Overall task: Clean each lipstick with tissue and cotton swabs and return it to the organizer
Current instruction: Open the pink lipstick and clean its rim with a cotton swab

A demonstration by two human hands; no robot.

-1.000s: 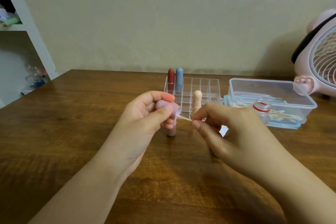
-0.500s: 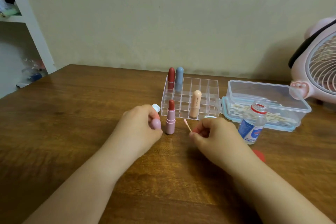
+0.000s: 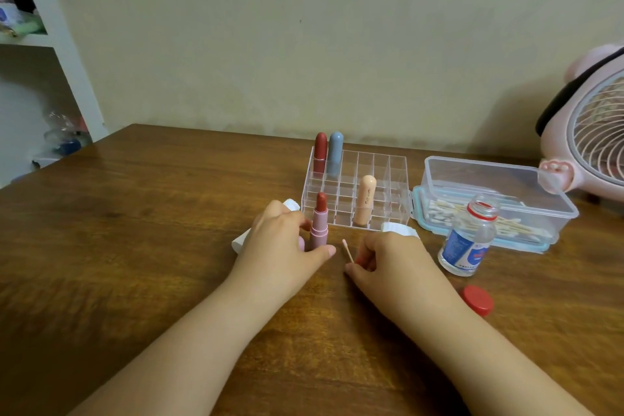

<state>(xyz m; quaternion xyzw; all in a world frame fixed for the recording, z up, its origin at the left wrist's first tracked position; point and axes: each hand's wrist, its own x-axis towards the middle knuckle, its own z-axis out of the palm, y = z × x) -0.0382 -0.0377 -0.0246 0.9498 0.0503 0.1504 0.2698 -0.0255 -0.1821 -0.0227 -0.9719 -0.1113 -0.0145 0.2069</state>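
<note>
The left hand (image 3: 283,243) holds the uncapped lipstick (image 3: 319,223) upright on the tabletop (image 3: 135,246); at its 3 o'clock, the right hand (image 3: 388,260) pinches a cotton swab (image 3: 347,251).

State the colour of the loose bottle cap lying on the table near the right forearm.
Red. The bottle cap shows clearly in the head view, lying on the wooden table.

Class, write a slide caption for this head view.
Left hand steadies an uncapped lipstick before the organizer; right hand pinches a cotton swab.
</note>
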